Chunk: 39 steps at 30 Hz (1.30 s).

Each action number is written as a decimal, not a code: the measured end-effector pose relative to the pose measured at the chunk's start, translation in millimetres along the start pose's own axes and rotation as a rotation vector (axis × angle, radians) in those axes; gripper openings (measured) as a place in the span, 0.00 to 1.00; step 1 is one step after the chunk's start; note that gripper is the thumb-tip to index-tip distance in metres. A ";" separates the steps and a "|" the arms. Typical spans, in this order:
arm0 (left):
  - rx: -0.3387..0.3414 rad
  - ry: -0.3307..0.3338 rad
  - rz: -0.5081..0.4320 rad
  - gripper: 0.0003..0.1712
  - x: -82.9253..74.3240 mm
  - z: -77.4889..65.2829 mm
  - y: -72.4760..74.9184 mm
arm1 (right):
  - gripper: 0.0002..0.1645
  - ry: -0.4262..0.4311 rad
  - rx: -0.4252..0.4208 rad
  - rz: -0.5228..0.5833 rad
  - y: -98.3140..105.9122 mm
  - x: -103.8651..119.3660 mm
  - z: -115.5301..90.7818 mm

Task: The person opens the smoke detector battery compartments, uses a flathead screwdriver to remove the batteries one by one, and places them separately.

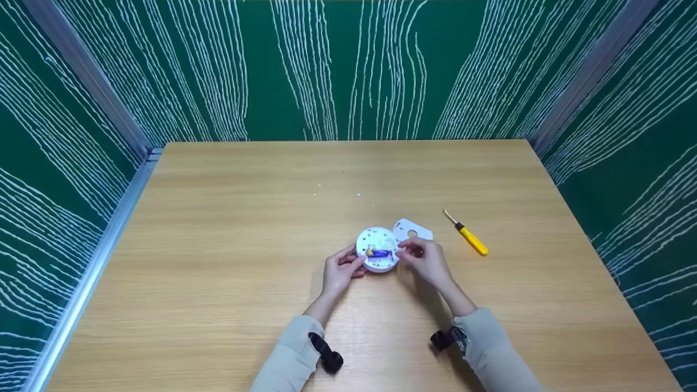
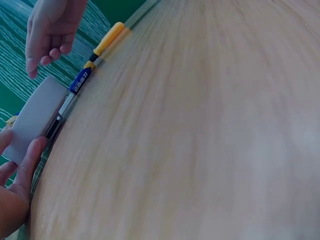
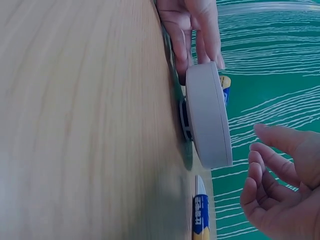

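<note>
One round white case (image 1: 377,239) is held in the left grip (image 1: 340,269), beside the relaxed right grip (image 1: 430,262).

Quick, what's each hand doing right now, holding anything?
Left hand: holding the white round device by its edge.
Right hand: open, loosely curled beside it, holding nothing visible.

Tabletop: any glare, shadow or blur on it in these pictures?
Head view: pale glare on the tabletop between the sleeves, a soft shadow alongside the right one; left wrist view: wood grain looks smeared; right wrist view: a soft grey shadow dims the wood near the white round device.
</note>
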<state>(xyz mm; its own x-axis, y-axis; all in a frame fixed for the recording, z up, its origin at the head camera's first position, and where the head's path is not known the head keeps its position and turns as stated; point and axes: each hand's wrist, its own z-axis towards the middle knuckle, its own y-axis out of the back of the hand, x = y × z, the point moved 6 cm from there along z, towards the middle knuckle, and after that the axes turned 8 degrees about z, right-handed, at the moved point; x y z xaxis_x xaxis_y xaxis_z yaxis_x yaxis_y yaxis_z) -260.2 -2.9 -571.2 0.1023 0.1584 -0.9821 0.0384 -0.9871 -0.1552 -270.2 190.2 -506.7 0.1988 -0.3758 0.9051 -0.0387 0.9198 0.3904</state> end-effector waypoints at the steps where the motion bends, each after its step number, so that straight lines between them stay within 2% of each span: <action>1: -0.002 0.001 0.000 0.27 -0.1 -0.2 0.2 | 0.06 0.006 0.000 0.003 -1.7 0.9 0.3; 13: 0.008 -0.012 0.003 0.26 -1.2 -1.2 -0.3 | 0.06 0.111 -0.020 0.032 -21.3 8.1 4.6; 22: 0.014 -0.017 0.005 0.26 -3.6 -2.9 -0.8 | 0.08 0.190 0.012 0.004 -32.7 12.8 9.7; 39: 0.011 -0.001 0.005 0.27 -1.7 -1.6 -0.6 | 0.10 0.152 0.024 -0.077 -40.6 8.5 11.2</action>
<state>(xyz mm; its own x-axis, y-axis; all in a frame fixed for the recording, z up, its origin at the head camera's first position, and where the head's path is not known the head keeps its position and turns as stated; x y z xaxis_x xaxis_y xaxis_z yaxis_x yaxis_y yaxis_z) -258.8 -2.6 -569.3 0.1015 0.1535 -0.9829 0.0269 -0.9881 -0.1515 -277.9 148.4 -513.0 0.3475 -0.4217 0.8375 -0.0406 0.8856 0.4627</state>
